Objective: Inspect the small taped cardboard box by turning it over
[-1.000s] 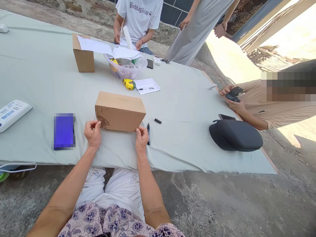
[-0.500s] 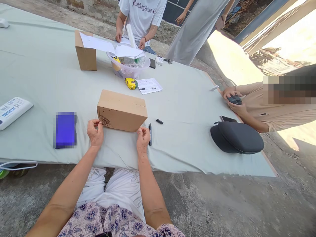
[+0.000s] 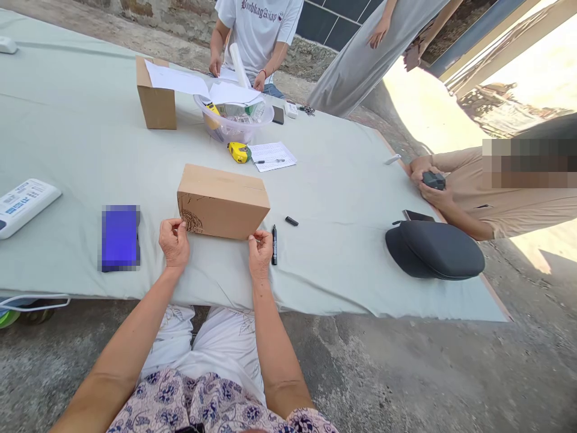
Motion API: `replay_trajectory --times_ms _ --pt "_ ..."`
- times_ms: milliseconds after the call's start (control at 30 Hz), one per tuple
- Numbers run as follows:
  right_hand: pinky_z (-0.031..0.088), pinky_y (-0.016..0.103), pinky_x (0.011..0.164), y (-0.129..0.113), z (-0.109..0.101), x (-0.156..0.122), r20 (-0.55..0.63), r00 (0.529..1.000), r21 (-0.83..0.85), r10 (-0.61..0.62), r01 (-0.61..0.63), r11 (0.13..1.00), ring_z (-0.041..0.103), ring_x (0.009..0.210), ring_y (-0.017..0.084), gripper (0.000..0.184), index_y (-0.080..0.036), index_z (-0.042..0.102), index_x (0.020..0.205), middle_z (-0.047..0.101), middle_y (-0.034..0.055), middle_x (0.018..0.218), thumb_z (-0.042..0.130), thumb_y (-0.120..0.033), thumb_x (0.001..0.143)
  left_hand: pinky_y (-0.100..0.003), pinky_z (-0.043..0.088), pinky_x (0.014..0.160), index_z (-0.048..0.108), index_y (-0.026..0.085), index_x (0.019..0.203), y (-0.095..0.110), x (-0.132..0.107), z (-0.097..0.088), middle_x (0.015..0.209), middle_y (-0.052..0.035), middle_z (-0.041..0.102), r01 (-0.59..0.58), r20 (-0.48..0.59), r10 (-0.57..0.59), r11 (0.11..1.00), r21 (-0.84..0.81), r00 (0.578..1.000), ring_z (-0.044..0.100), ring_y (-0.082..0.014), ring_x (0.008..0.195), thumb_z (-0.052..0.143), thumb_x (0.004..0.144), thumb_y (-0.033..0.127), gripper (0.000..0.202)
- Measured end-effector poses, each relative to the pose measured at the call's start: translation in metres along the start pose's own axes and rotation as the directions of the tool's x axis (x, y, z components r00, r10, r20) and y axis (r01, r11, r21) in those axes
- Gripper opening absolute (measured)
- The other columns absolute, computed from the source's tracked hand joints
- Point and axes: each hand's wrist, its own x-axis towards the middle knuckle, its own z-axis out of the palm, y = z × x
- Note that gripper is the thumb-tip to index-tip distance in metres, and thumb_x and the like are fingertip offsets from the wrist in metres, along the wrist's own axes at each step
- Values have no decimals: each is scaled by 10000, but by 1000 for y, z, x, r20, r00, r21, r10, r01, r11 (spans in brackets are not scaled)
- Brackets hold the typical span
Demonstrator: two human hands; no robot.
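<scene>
A brown cardboard box (image 3: 225, 211) rests on the cloth-covered table right in front of me, with dark scribbled lines on the lower left of its near face. My left hand (image 3: 175, 245) is closed, thumb and fingers pinched at the box's lower left corner. At the lower right corner, my right hand (image 3: 260, 255) is closed in a similar pinch. Just right of that hand lies an uncapped black marker (image 3: 274, 246). Its black cap (image 3: 291, 221) sits apart from it, a little farther away.
Left of me lie a blurred blue item (image 3: 119, 237) and a white device (image 3: 27, 204). Beyond the box are a yellow tape measure (image 3: 238, 152), a notepad (image 3: 282, 153), a plastic basin (image 3: 238, 129) and another box (image 3: 157, 108). A black case (image 3: 435, 249) stands right. Several people are around.
My hands stay at the box's lower corners; the right hand has shifted very slightly left. A standing person's hand in the background has moved right. The box looks unmoved.
</scene>
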Motion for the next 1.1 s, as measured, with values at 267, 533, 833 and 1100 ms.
replay_trajectory --times_ms 267,533,833,1100 --pt "494 277 754 -2 1 -1 5 1000 9 14 -14 1000 588 819 129 211 -185 582 982 620 20 916 570 -345 845 -279 451 708 568 181 873 0 -1 0 827 -15 602 0 -19 1 1000 16 1000 543 -143 719 571 858 313 133" --pt "512 296 760 -2 -2 -1 -12 999 -28 51 -52 998 605 802 143 222 -188 594 918 663 26 890 579 -393 834 -311 476 766 558 184 874 -2 1 0 821 -10 594 10 -11 -9 1000 24 1000 575 -163 761 588 850 301 122" --pt "517 320 775 -1 -2 -2 29 997 -52 68 -66 996 617 804 166 211 -209 574 890 664 25 886 563 -412 835 -313 478 764 571 187 902 -5 1 0 884 -33 614 -47 -46 47 999 -9 998 558 -158 779 565 883 347 162" --pt "485 301 729 -2 0 -2 180 982 -107 56 -37 994 594 727 159 219 -199 650 883 687 16 827 582 -401 834 -326 496 814 601 180 1018 0 3 -3 1022 -91 617 -185 -153 182 983 -2 971 575 -193 1018 509 948 355 210"
